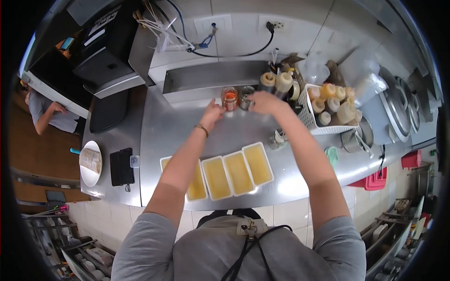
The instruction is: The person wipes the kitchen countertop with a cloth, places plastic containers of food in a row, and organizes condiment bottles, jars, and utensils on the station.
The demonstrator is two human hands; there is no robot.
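My left hand (213, 114) reaches to the left side of a glass jar (229, 99) with orange-red contents; its index finger points forward, apart from the other fingers. Beside that jar stands a second glass jar (245, 99) with darker contents. My right hand (265, 102) is at this second jar's right side, fingers bent against its rim and wall. Both jars stand upright on the steel counter (173, 124). Closer to my body lie several white rectangular trays (237, 173) with a yellow filling, partly covered by my left forearm.
Behind the jars is a long steel trough (201, 84). To the right stand a white basket (307, 114) of squeeze bottles, a small glass jar (277, 139) and pot lids (396, 105). At left are a plate (97, 180), a black case (122, 167) and another person (51, 110).
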